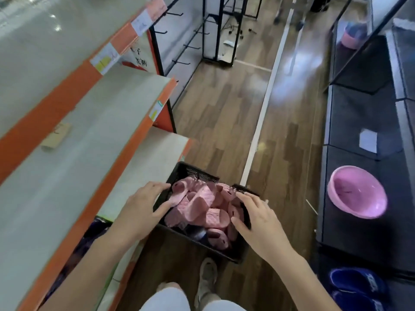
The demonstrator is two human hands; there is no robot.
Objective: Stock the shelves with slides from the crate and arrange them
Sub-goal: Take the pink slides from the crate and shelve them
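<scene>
Down on the floor, left hand (143,205) and right hand (258,221) each clamp a wall of the crate (190,172), pink slides (197,205) heaped between them, shelves (152,158) just left.

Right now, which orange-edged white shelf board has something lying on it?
The middle board, below the top board and above the lowest board: only it carries a small flat beige card.

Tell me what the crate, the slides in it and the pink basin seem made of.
The crate: likely black plastic, matte; moulded mesh walls. The slides: pink foam or soft rubber, matte, with quilted moulded straps; cannot tell which. The basin: likely plastic, glossy; highlights on its inner wall.
</scene>
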